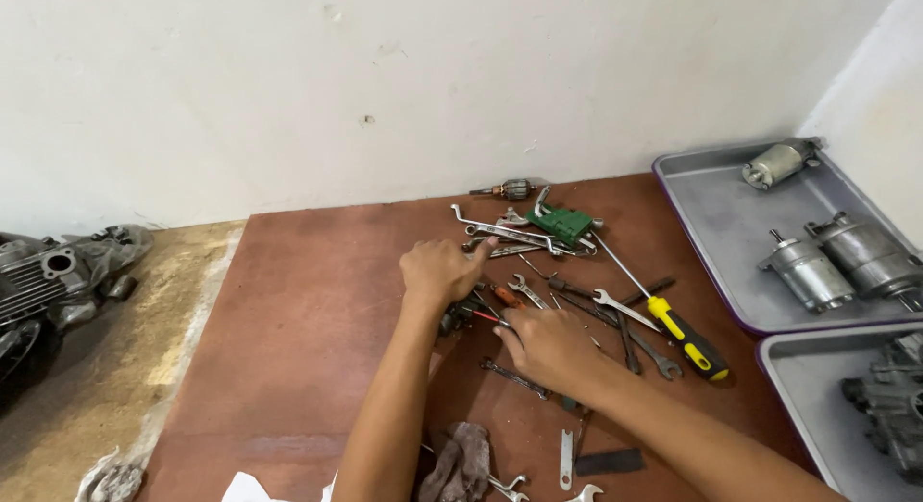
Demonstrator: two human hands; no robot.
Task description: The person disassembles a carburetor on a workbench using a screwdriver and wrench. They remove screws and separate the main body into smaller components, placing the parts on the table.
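Both hands work over a scatter of tools on the brown board (317,319), taken here as the landmark. The left hand (440,269) sits near the board's middle, fingers curled, its forefinger stretched toward the long wrench (500,231) that lies crosswise toward the wall edge. The right hand (550,346) rests just beside it, nearer the onlooker, fingertips pinched on a small red-handled tool (492,316) whose long axis runs left to right; the left hand partly hides its far end. The yellow-handled screwdriver (673,329) lies diagonally toward the board's right edge, closer to the right hand. Grey trays (711,213) holding motors stand off that right edge.
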